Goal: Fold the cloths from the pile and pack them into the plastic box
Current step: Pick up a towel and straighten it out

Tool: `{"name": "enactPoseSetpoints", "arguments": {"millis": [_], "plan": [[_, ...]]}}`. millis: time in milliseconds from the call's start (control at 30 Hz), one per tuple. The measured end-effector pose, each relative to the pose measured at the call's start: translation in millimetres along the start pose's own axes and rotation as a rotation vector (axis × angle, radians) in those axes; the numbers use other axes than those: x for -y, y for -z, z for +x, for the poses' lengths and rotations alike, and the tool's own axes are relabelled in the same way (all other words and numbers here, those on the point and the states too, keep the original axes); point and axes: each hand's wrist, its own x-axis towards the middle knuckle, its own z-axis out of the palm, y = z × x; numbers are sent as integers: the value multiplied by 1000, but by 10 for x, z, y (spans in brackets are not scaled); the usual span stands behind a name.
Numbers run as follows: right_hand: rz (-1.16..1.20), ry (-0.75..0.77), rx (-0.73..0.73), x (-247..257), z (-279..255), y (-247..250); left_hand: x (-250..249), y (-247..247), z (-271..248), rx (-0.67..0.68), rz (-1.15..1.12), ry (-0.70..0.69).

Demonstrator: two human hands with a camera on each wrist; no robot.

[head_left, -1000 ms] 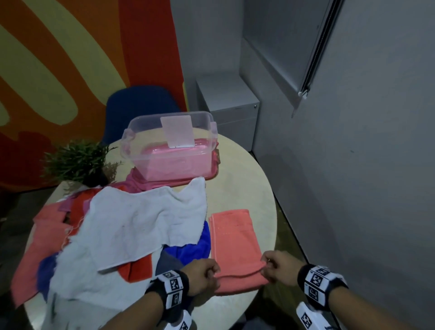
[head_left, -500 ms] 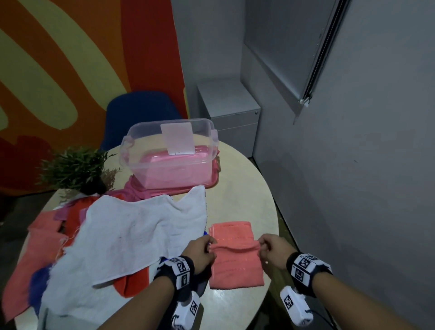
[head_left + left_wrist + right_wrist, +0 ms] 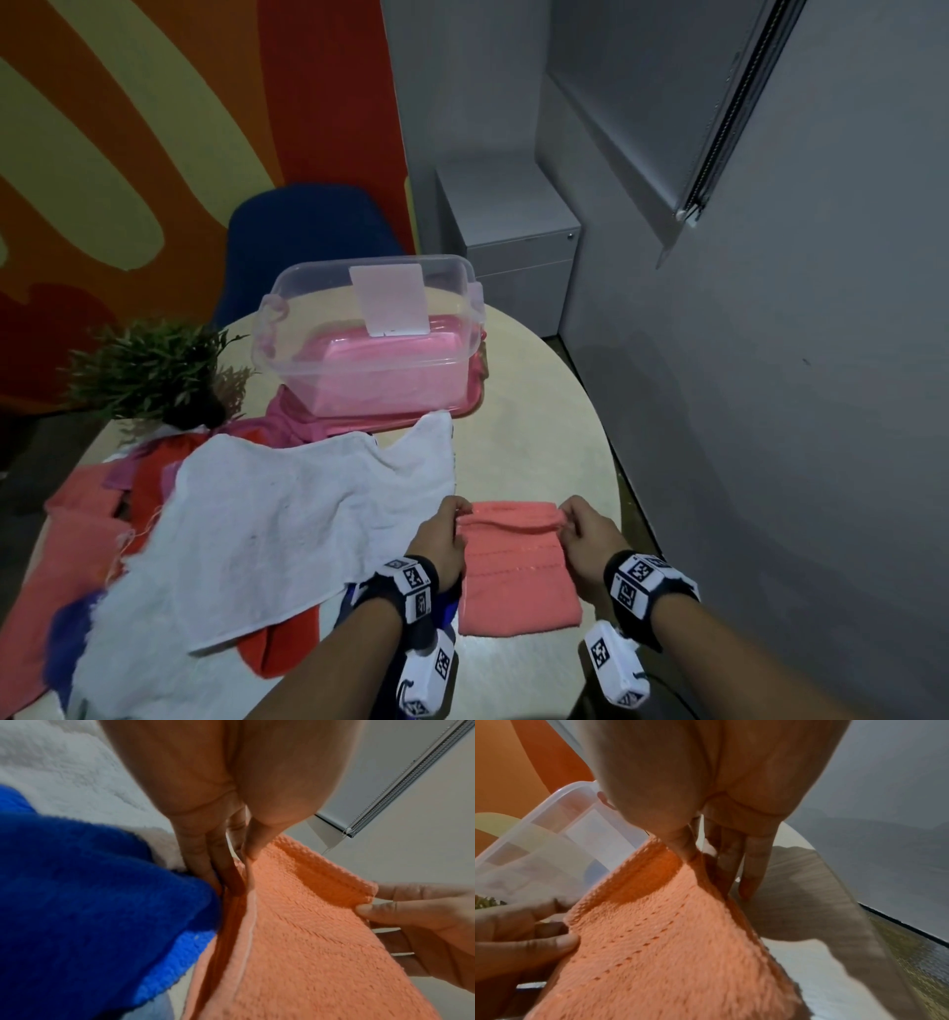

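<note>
The left hand (image 3: pixel 436 539) and right hand (image 3: pixel 590 537) each pinch a corner of the coral cloth (image 3: pixel 516 570) on the round table (image 3: pixel 544 421). Since the earlier frame, the doubled edge has travelled farther forward, completing the fold. The left wrist view alone shows a blue cloth (image 3: pixel 85 902) beside it; the right wrist view shows the plastic box (image 3: pixel 544 845) beyond.

The rumpled white terry towel (image 3: pixel 287 524) hides most of the cloth pile; the round pale table (image 3: pixel 539 411) is cut off below.
</note>
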Motion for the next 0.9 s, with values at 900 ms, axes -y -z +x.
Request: {"name": "enactPoseSetpoints", "arguments": {"millis": [900], "plan": [[-398, 255, -158, -143, -220, -75, 104, -59, -105, 30, 433, -480]]}}
